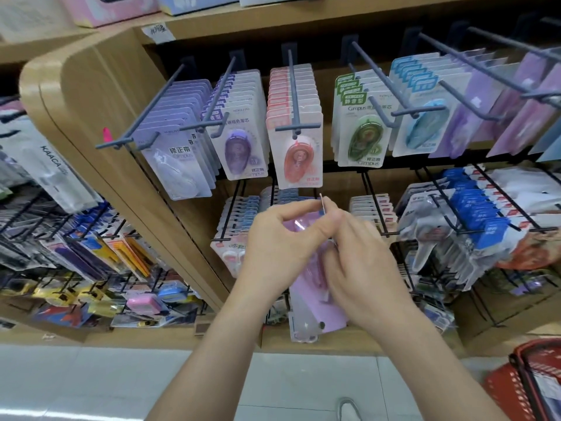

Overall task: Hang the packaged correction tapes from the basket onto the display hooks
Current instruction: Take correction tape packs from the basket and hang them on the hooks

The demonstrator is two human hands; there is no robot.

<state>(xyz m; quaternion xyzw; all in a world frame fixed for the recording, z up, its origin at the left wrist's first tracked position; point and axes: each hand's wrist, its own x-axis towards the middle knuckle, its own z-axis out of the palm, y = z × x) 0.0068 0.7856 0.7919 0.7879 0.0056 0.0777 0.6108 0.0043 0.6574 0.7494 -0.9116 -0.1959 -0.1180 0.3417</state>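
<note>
Left hand (279, 238) and right hand (361, 259) both pinch the pink packs (317, 312), whose loose lower ends could splay and drop

Upright pink tape packs (314, 311); red basket (504, 390) bottom-right.

Pack in hand (315, 314): pale pink-lilac card, clear blister.
Upper hooks (296, 95): matte grey-blue.
Hung rows, left to right:
- lavender packs (179, 147), whitish tape inside
- violet packs (239, 147), white card, purple tape
- coral packs (299, 159), pink header, orange-red tape
- green packs (361, 138), white card, green header, dark green tape
- sky-blue packs (422, 129), white card, blue header

Lower hooks (455, 214): black wire.
Lower packs (485, 214): royal blue headers, small red tags.
Shelf (91, 95): light wood grain.
Basket (501, 387): red lattice, black handle.
Floor (91, 381): pale grey.
</note>
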